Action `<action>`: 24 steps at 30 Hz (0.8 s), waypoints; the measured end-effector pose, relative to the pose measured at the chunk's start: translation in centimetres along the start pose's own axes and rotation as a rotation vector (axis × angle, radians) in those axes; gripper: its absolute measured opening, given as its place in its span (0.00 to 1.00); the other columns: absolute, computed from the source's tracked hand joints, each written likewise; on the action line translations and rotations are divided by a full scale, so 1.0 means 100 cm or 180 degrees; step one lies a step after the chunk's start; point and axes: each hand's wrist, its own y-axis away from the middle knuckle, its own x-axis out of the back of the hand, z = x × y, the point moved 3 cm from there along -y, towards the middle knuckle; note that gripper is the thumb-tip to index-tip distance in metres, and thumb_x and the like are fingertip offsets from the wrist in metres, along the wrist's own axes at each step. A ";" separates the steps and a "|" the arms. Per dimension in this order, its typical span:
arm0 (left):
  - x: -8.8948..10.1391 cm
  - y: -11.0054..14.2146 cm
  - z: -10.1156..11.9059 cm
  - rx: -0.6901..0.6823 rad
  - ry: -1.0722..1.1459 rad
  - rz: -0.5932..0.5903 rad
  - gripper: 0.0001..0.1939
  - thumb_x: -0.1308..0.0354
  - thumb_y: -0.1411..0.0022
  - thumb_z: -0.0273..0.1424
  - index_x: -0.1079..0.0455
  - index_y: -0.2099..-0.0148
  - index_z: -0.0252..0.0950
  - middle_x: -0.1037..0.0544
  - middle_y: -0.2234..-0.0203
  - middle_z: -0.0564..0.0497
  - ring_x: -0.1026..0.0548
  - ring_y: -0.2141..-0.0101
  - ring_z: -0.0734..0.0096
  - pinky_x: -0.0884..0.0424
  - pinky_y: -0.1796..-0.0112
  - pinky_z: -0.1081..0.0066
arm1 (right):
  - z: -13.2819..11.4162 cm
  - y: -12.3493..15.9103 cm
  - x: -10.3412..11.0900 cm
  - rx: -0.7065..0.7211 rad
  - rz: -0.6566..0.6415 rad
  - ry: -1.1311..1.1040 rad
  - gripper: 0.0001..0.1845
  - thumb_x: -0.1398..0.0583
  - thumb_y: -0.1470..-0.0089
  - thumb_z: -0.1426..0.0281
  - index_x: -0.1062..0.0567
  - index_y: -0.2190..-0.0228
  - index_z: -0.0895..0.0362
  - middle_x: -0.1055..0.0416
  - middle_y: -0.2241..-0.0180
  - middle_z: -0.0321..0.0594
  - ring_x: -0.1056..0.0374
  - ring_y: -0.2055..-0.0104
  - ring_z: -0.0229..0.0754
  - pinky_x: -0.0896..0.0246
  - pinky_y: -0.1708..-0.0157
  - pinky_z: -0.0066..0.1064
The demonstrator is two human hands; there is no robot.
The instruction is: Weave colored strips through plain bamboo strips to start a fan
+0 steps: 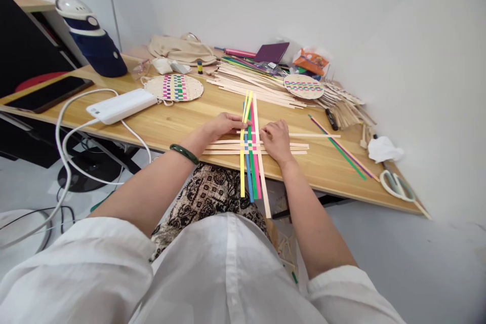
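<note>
Coloured strips point(249, 172) in yellow, blue, green and pink lie lengthwise across the wooden table's point(178, 121) front edge, crossed by several pale horizontal strips point(296, 148). My left hand point(224, 124) rests on the left side of this weave, fingers pressed down on the strips near the crossing. My right hand point(276, 139) lies on the right side, fingers curled and pinching a pale strip by the pink one. A green bangle point(184, 153) sits on my left wrist.
A pile of loose strips point(250, 80) lies at the back. Two round woven mats point(175, 87) point(304, 86) flank it. A white power bank point(121, 105) with cables sits left, scissors point(397, 185) and a tissue point(383, 149) right. Loose green and pink strips point(341, 149) lie diagonally.
</note>
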 end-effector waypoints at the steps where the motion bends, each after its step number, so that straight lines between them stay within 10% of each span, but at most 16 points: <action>1: -0.001 0.000 0.002 0.0016 0.0002 0.0000 0.13 0.26 0.60 0.28 0.20 0.67 0.34 0.18 0.68 0.50 0.23 0.67 0.73 0.27 0.53 0.68 | -0.001 0.000 0.000 -0.0057 -0.0024 0.0008 0.11 0.45 0.40 0.67 0.25 0.72 0.53 0.24 0.68 0.38 0.35 0.58 0.45 0.53 0.37 0.46; 11: 0.002 -0.004 0.022 -0.0105 -0.0886 0.0009 0.11 0.30 0.52 0.31 0.20 0.63 0.33 0.18 0.68 0.48 0.23 0.69 0.71 0.25 0.58 0.66 | 0.035 0.007 0.037 -0.0840 -0.0396 0.0142 0.14 0.45 0.44 0.63 0.20 0.68 0.53 0.20 0.62 0.40 0.30 0.54 0.50 0.68 0.35 0.59; 18: -0.033 0.025 0.030 -0.1407 -0.3124 0.1411 0.21 0.42 0.39 0.28 0.29 0.43 0.29 0.28 0.44 0.36 0.34 0.40 0.50 0.39 0.40 0.53 | 0.050 0.016 0.041 -0.1024 -0.0663 0.0093 0.13 0.45 0.46 0.65 0.21 0.69 0.53 0.20 0.65 0.39 0.28 0.58 0.46 0.63 0.36 0.57; 21: -0.067 0.064 0.008 -0.2163 -0.4088 0.0767 0.20 0.51 0.32 0.29 0.31 0.41 0.30 0.29 0.41 0.39 0.35 0.38 0.57 0.43 0.36 0.55 | 0.045 0.017 0.041 -0.0911 -0.0741 0.0158 0.13 0.45 0.45 0.65 0.21 0.68 0.53 0.20 0.64 0.39 0.28 0.56 0.47 0.66 0.35 0.55; 24: -0.079 0.091 -0.024 -0.1959 -0.4441 0.0415 0.27 0.51 0.30 0.40 0.37 0.36 0.29 0.37 0.36 0.38 0.43 0.34 0.54 0.48 0.34 0.52 | 0.048 0.018 0.045 -0.0794 -0.0989 0.0384 0.14 0.45 0.44 0.64 0.20 0.66 0.52 0.20 0.63 0.40 0.28 0.55 0.47 0.68 0.35 0.56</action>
